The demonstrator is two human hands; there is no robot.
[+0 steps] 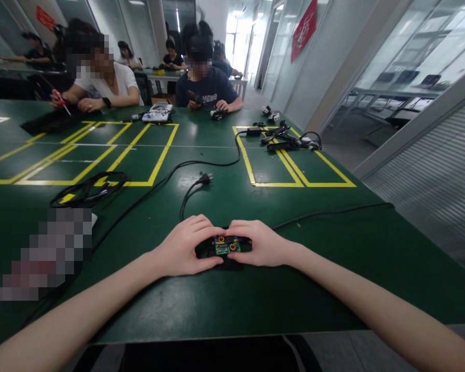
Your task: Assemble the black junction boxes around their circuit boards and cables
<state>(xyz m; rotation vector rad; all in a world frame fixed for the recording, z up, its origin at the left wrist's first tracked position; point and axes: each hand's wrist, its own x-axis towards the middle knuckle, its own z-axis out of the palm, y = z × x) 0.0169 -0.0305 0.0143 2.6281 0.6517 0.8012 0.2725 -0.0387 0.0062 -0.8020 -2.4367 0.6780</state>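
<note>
Between my two hands, low over the near part of the table, is a small green circuit board (222, 249) with copper-wound coils and a few coloured wires. A dark part shows around and beneath it; whether that is its casing I cannot tell. My left hand (188, 245) curls around the left side, thumb at the near edge and fingers at the far edge. From the right, my right hand (261, 243) grips it the same way, its thumb touching the board near a coil. The fingertips of both hands nearly meet at the far side.
A black cable with a plug (205, 179) lies just beyond my hands. A coiled cable (89, 188) rests at the left, near a blurred-out object (46, 258). Tangled black cables (281, 137) lie at the back right. Co-workers (207, 77) sit across the green table (139, 310).
</note>
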